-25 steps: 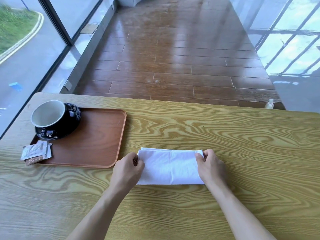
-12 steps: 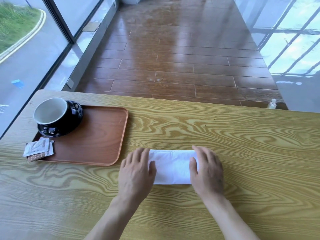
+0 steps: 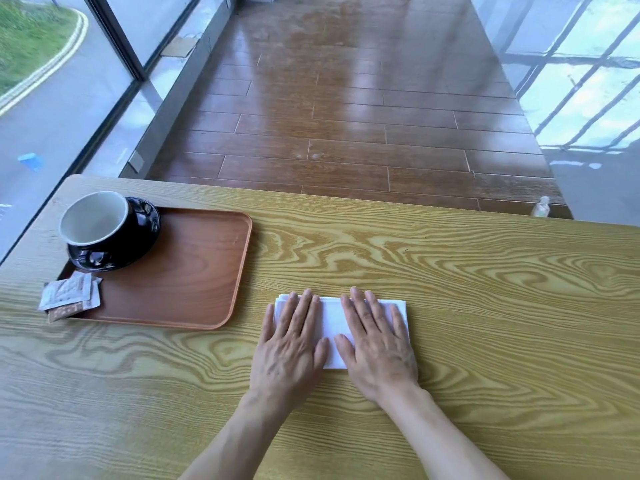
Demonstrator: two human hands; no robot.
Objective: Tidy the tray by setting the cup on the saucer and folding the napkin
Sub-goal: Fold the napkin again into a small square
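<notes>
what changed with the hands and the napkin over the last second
A second ago both hands pinched the ends of the napkin, which lay wider. Since then it has been folded narrower, and the left hand and right hand have let go and now lie flat on it, pressing it to the table. The cup on its saucer, the tray and the packets stayed put.

Tray (image 3: 194, 292): on the table (image 3: 450, 271), at its left end
Saucer (image 3: 145, 223): in the tray's far left corner
Cup (image 3: 95, 220): upright on the saucer
Packets (image 3: 71, 295): at the tray's near left corner, overlapping its edge
Napkin (image 3: 332, 323): flat on the table, right of the tray and apart from it
Hands: left hand (image 3: 291, 344) and right hand (image 3: 377, 344) side by side, flat on the napkin
Small bottle (image 3: 541, 206): behind the table's far edge, to the right
</notes>
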